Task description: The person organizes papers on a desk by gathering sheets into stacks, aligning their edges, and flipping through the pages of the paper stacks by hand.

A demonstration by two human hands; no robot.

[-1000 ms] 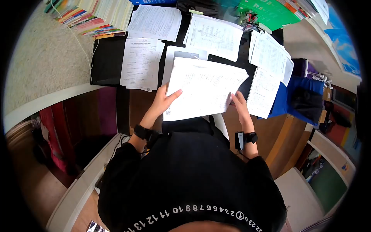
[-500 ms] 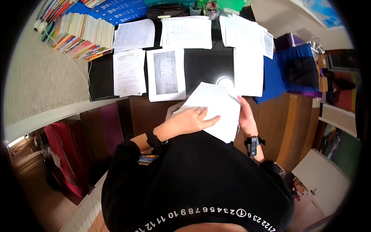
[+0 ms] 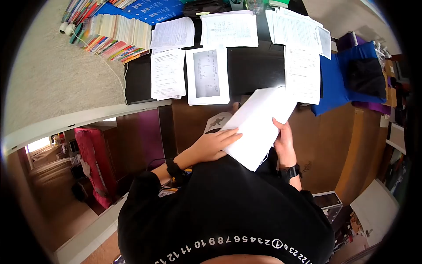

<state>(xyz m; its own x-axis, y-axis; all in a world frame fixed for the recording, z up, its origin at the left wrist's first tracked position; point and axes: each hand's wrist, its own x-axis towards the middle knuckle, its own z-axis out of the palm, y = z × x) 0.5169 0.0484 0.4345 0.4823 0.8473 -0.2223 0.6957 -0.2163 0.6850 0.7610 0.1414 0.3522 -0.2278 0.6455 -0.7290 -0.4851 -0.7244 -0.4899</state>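
Observation:
A thick white paper stack (image 3: 259, 127) is held at a slant over my lap, its upper corner near the desk's front edge. My left hand (image 3: 214, 144) lies on its lower left side, fingers together over the top sheet. On the right side my right hand (image 3: 283, 137) grips the stack, thumb on top and the other fingers partly hidden beneath. Beyond the stack, a sheet with a grey printed picture (image 3: 206, 75) lies on the black desk (image 3: 255, 68), beside a printed pile (image 3: 168, 75). Another pile (image 3: 303, 75) lies at the right.
More papers (image 3: 229, 30) line the back of the desk, with further sheets (image 3: 293, 31) to their right. A row of books (image 3: 116, 37) stands at the left by blue boxes (image 3: 147, 11). A blue chair (image 3: 340, 75) with a black item stands at the right.
The stack has come off the desk area towards my lap and turned to a slant, showing a blank face. My left hand has moved from its edge onto its face.

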